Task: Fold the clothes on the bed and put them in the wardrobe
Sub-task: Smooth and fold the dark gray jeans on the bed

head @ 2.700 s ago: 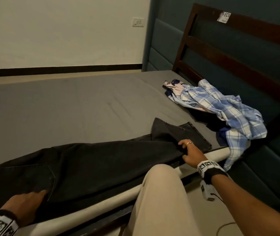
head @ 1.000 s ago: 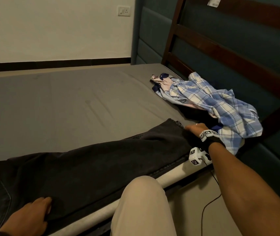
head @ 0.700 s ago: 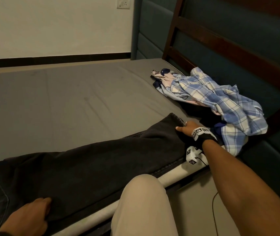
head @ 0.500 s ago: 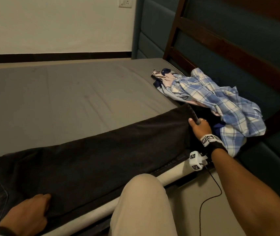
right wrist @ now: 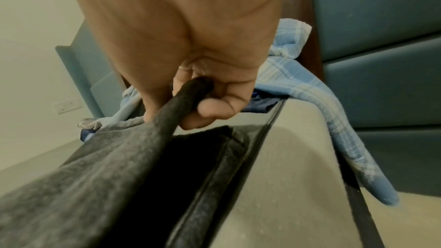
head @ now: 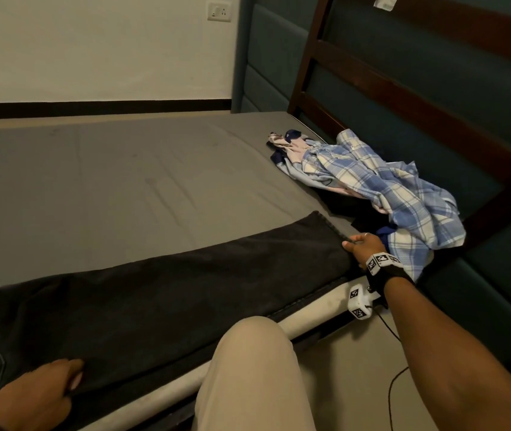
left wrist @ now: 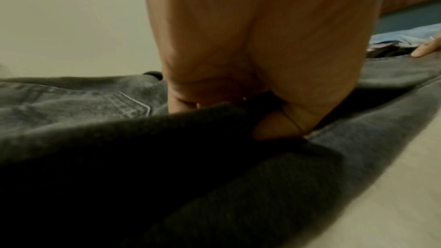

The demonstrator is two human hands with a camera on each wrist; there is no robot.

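Observation:
Dark grey jeans lie stretched along the near edge of the grey mattress, legs laid one over the other. My right hand grips the hem end of the jeans, fingers curled round the bunched cloth. At the lower left my left hand pinches the edge of the jeans near the back pocket. A blue plaid shirt lies crumpled by the headboard, just past my right hand.
A dark wooden headboard with teal padded panels stands at the right. More crumpled clothes lie beyond the plaid shirt. My knee in beige trousers is against the bed's edge. A cable hangs from my right wrist to the floor.
My right hand took the upturned hem of the jeans and pulled the leg out straight toward the headboard. The left hand stayed holding the waist end.

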